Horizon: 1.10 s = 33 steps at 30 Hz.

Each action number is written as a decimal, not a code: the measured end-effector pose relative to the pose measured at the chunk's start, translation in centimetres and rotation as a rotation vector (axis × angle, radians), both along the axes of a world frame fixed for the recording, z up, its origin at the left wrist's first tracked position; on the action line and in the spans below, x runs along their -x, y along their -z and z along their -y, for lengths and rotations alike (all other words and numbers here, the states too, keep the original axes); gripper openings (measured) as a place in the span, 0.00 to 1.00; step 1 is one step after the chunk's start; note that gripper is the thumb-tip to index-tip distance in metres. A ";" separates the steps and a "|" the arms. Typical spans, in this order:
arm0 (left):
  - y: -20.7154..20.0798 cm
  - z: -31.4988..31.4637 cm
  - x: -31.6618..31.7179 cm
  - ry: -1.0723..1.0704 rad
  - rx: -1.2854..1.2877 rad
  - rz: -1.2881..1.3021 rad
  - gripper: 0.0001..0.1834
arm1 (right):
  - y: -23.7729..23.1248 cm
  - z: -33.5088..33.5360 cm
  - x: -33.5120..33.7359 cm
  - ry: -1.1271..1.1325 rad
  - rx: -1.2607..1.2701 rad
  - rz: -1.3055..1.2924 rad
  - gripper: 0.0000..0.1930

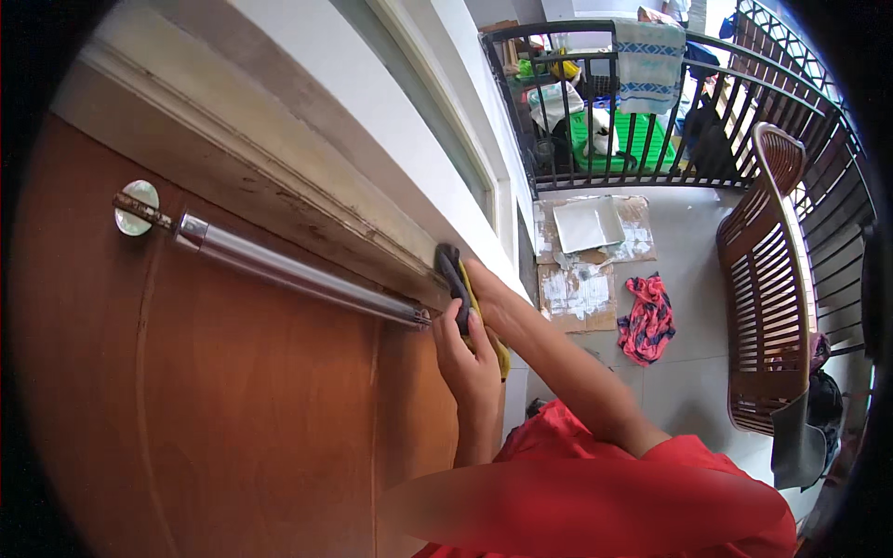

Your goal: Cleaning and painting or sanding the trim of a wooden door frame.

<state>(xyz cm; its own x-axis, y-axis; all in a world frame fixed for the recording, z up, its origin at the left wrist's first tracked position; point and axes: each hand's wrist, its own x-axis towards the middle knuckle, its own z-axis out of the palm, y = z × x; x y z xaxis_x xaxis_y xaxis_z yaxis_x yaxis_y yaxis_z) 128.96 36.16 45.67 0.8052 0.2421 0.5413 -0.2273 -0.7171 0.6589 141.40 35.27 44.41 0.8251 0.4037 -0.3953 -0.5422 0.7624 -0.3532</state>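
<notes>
A dark grey cloth with a yellow side (456,279) lies against the edge of the door frame (307,200), beside the end of a long metal door handle (307,284). My right hand (484,286) is behind the cloth and presses it to the frame; its fingers are mostly hidden by the cloth. Just below, my left hand (465,365) is closed on the cloth's near part, with thumb and fingertips on the grey side. The brown wooden door (251,409) fills the left. Dark stains mark the cream-coloured frame above the handle.
A brown slatted bench (767,298) stands at right. Paint-marked cardboard (579,298) and a white tray (586,223) lie on the floor near a crumpled pink cloth (648,319). Behind a black railing (567,116), where a towel (649,70) hangs, sits a green crate (651,144).
</notes>
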 end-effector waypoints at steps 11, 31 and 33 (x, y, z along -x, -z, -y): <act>-3.1 -0.4 0.3 -0.200 -0.005 0.035 0.14 | -3.7 -0.3 2.0 0.122 0.327 0.006 0.11; -5.1 0.4 -0.4 -0.244 -0.078 0.150 0.12 | -4.7 -0.5 1.0 0.243 0.359 0.083 0.11; -3.5 0.8 -0.6 -0.224 -0.074 0.157 0.12 | -0.5 -0.4 1.1 0.229 0.416 0.069 0.12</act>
<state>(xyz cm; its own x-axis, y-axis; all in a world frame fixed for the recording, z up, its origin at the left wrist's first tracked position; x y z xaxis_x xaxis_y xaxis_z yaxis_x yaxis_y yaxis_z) 129.59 35.34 49.13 0.6410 0.3597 0.6780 -0.1527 -0.8060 0.5719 140.31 35.69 44.86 0.9045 0.0272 -0.4257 -0.3410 0.6455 -0.6834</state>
